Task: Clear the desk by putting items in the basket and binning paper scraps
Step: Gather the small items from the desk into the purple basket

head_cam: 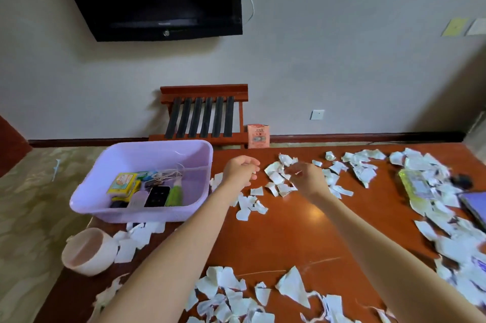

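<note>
Soft even daylight; glare patch on desk (313, 210); wide-angle bending at edges; right-side scraps (457, 243) motion-blurred.

The left forearm (184, 238) and right forearm (368, 238), both bare, are angling up from the bottom edge and converging toward the middle, with the elbows out of view. The left hand (240, 170) is hovering with its back to the camera, its wrist bending slightly rightward and its fingers (249, 162) curling in toward the thumb. The right hand (306, 178) is hovering near it without touching, motion-blurred, with its fingers bunching downward. Whether either hand is pinching anything is not showing clearly.
</note>
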### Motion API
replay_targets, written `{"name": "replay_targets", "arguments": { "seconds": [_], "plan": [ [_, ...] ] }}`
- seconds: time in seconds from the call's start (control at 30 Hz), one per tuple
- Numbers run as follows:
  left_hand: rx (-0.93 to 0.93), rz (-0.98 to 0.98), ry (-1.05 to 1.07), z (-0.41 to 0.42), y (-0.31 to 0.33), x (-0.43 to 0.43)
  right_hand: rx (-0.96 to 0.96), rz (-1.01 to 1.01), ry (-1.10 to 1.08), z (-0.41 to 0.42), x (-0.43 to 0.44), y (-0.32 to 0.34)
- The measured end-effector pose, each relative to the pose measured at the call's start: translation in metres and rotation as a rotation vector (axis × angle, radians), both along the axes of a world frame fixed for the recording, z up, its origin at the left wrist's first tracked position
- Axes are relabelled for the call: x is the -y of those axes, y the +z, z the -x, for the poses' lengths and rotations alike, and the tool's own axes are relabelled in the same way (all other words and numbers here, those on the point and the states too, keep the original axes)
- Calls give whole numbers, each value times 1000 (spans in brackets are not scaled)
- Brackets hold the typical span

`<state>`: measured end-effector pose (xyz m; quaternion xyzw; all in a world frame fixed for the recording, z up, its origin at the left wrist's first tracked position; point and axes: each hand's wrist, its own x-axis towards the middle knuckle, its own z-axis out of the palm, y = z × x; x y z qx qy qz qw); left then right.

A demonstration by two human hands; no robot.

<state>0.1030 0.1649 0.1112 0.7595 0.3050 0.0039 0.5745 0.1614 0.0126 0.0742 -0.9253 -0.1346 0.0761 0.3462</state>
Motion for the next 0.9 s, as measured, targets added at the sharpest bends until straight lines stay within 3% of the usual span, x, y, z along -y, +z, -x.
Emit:
{"name": "replay_targets", "arguments": {
  "seconds": [0.3,0.9],
  "plan": [
    [-32,18,-110,-24,-2,101,-101,20,-164,9,113,-12],
    [-77,39,-423,-39,-37,262,-92,22,-490,25,307,-28]
  ]
}}
